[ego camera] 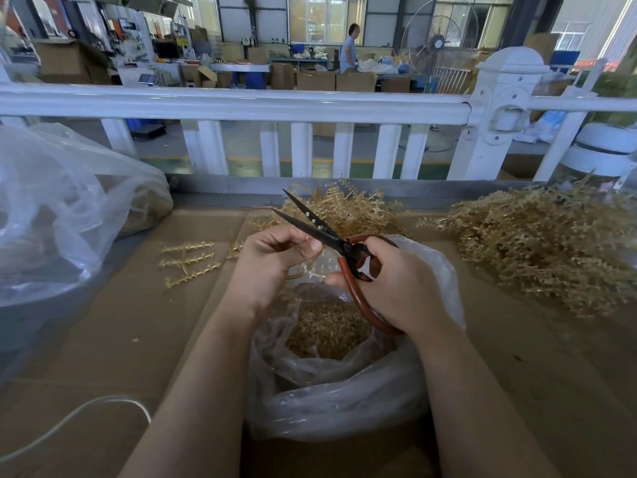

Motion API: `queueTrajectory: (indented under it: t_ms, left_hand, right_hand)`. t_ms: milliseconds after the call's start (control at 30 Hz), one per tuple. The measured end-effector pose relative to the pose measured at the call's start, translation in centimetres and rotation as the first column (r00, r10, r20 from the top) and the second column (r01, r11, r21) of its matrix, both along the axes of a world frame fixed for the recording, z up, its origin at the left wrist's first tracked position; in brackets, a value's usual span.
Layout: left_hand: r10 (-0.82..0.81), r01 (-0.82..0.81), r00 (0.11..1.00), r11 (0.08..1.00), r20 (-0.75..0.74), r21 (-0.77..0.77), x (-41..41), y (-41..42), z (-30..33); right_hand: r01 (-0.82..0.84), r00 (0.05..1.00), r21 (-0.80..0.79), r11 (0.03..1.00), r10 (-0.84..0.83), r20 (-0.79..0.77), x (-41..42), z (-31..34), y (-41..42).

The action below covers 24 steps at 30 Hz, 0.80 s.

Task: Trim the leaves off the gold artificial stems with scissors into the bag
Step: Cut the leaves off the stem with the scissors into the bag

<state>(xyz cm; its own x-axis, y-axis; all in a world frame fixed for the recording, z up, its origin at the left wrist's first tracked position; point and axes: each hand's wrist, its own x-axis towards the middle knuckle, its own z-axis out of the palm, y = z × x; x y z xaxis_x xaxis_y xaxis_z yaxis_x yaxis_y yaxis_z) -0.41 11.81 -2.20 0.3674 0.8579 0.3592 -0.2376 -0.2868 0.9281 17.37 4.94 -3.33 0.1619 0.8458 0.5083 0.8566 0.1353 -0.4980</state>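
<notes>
Gripping the scissors [331,236] with blades parted, the right hand [393,288] cuts close to the left hand [275,260], whose fingers [312,243] pinch a barely visible gold stem [310,267]. Closing carelessly could nick them, or flick leaves beyond the bag [344,391].

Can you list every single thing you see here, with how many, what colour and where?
scissors: one, black blades open, red handles, above the bag
bag: one, clear plastic, centre, gold trimmings inside
stem: one, gold, in the left hand
stem piles: two, gold, far centre and right
loose stems: a few, gold, left on the cardboard
big bag: one, clear, far left
cardboard: brown, covers the table
fence: white, behind
left hand: pinches the stem
right hand: grips the scissors
</notes>
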Motion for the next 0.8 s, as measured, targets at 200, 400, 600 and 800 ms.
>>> queueTrajectory:
  t_ms: [200,400,600,800]
  left_hand:
    - [-0.007,0.007,1.000,1.000,-0.008,0.026,0.09,-0.13,0.04]
    - [0.025,-0.025,1.000,1.000,0.013,0.008,-0.32,-0.31,0.50]
    - [0.098,-0.099,0.995,0.990,0.015,0.099,-0.09,-0.52,0.39]
    - [0.091,-0.096,0.994,0.991,0.053,0.091,0.22,-0.58,0.24]
  right_hand:
    - [0.008,1.000,-0.011,1.000,-0.008,0.005,0.31,0.00,0.07]
    - [0.014,1.000,-0.022,1.000,-0.014,-0.009,0.49,-0.20,0.18]
    - [0.023,1.000,-0.022,0.999,-0.023,0.007,0.41,-0.18,0.12]
    - [0.016,0.999,-0.061,0.998,-0.018,-0.037,0.36,-0.03,0.03]
